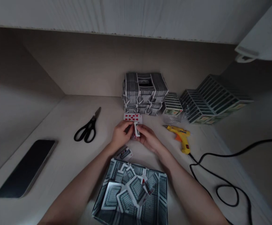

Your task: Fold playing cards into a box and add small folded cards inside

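Observation:
Both hands meet in the middle of the work surface around a small playing card [137, 129], which looks folded into a narrow strip. My left hand [121, 135] is closed at the card's left side, its fingertips pressed to it. From the right, my right hand [149, 139] pinches the same card with the thumb on its face. Just beyond the fingers lie flat cards with red hearts [131, 117]. Nearer to me, a few loose cards [125, 153] rest by my left wrist. Between my forearms stands an open box made of cards [163, 193], with several patterned cards [112, 195] inside.
A stacked block of folded cards [145, 90] stands at the back. Card packs [204, 103] are piled at the back right. On the right lies a yellow glue gun [183, 137] with a black cable [220, 176]. Scissors [88, 128] and a phone [27, 168] lie left.

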Demonstrator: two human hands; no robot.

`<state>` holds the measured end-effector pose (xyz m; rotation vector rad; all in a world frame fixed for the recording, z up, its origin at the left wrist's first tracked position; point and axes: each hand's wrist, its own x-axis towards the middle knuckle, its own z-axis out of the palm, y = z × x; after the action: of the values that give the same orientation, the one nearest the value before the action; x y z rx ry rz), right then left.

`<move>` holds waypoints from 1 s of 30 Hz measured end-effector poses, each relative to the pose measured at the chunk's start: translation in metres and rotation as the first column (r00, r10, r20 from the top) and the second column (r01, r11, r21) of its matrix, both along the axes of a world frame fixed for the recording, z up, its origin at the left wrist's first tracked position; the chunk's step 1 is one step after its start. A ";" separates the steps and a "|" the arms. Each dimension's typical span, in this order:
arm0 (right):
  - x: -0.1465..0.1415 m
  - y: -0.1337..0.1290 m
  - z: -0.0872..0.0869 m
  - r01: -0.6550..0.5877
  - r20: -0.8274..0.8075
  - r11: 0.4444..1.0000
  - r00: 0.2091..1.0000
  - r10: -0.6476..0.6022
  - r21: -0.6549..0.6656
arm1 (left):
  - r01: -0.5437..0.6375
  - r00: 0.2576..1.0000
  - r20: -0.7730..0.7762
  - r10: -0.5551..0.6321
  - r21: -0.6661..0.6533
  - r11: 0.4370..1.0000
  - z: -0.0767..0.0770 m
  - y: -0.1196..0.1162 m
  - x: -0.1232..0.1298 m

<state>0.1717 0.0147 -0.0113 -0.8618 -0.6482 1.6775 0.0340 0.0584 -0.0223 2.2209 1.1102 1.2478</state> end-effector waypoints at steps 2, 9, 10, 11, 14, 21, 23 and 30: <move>0.000 0.000 0.000 0.003 -0.014 1.000 1.000 -0.003 -0.005 | 0.019 0.999 -0.027 -0.018 0.049 0.999 0.001 -0.002 0.000; 0.003 -0.002 0.004 0.019 -0.065 1.000 0.998 -0.019 0.012 | -0.049 0.994 -0.089 0.067 0.198 0.979 0.029 -0.004 -0.016; 0.004 -0.002 0.004 0.027 -0.069 1.000 0.997 -0.027 0.008 | -0.114 0.986 -0.095 0.140 0.236 0.965 0.040 -0.002 -0.024; 0.006 -0.002 0.004 0.037 -0.074 0.999 0.997 -0.037 0.005 | -0.223 0.965 -0.076 0.252 0.272 0.936 0.052 -0.001 -0.035; 0.010 -0.001 0.005 0.042 -0.102 0.999 0.994 -0.043 -0.005 | -0.485 0.851 -0.148 0.504 0.148 0.862 0.086 -0.008 -0.077; 0.010 -0.001 0.007 -0.008 -0.102 1.000 0.995 0.007 -0.008 | -0.882 0.109 -0.858 0.502 0.150 0.447 0.070 -0.073 -0.183; 0.010 -0.001 0.007 -0.014 -0.093 1.000 0.996 0.013 -0.009 | -0.941 0.111 -0.881 0.460 0.055 0.334 0.056 -0.085 -0.200; 0.013 -0.005 0.005 -0.020 -0.094 1.000 0.995 0.019 -0.007 | -0.939 0.158 -0.842 0.516 0.033 0.342 0.060 -0.085 -0.213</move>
<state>0.1843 0.0098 -0.0065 -0.7799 -0.5879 1.7284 -0.1786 -0.0262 0.0376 1.5896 2.8180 -0.0387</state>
